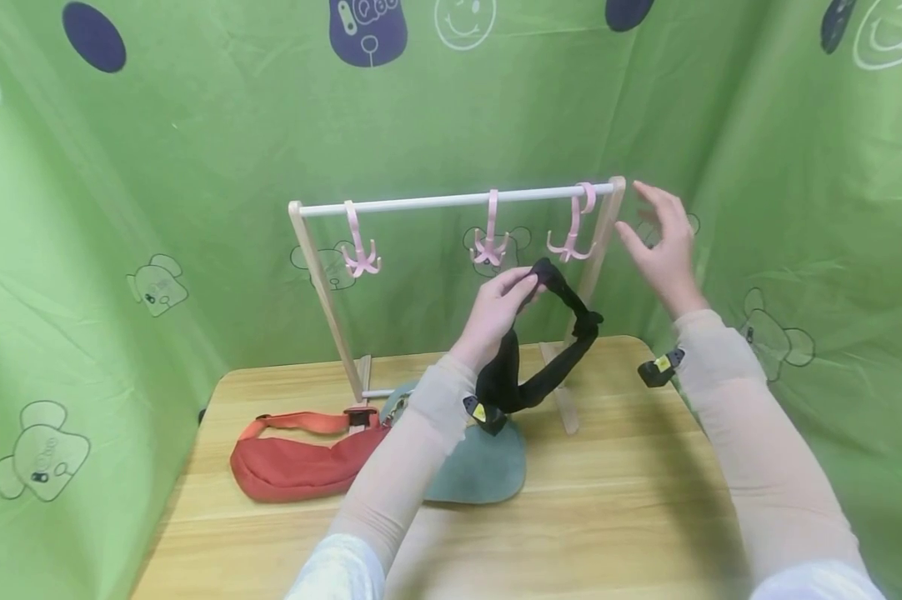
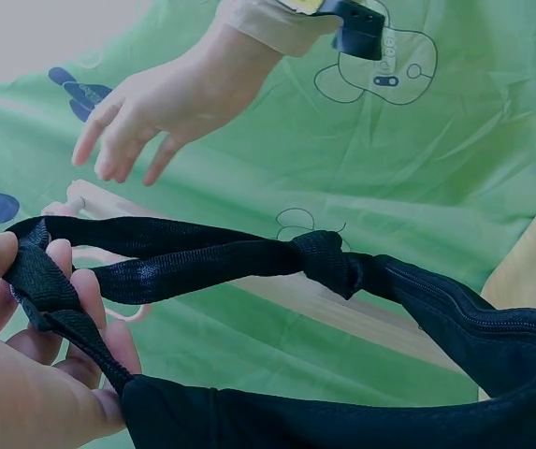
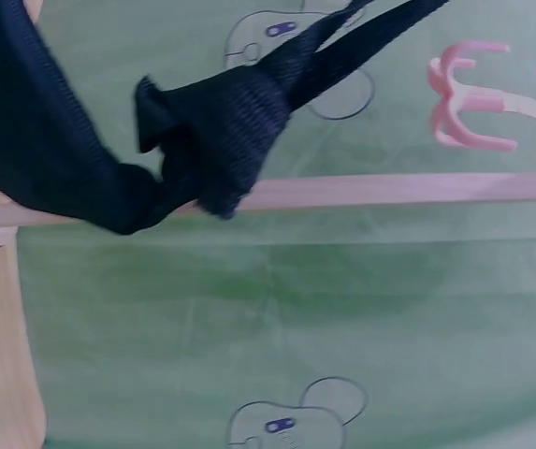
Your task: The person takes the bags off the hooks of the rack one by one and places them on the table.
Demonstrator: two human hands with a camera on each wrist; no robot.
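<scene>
My left hand [image 1: 493, 315] pinches the strap of a black zippered waist bag [image 1: 552, 382], which hangs in a loop above the table. In the left wrist view the strap [image 2: 188, 271] runs from the fingers to a knot [image 2: 324, 262], with the zipped pouch [image 2: 492, 327] below. My right hand [image 1: 668, 250] is raised beside the rack's right post, fingers extended and holding nothing. Nearest to the hands is a pink four-pronged hook [image 1: 571, 247] at the right end of the white rail [image 1: 421, 202]. In the right wrist view only a sliver of that hand shows.
Two more pink hooks, left [image 1: 362, 260] and middle [image 1: 490, 247], hang from the rail. A red bag [image 1: 301, 471] with an orange strap lies on the wooden table [image 1: 608, 517]; a teal bag [image 1: 488, 467] is partly behind my left forearm. Green curtain [image 1: 196, 167] surrounds the table.
</scene>
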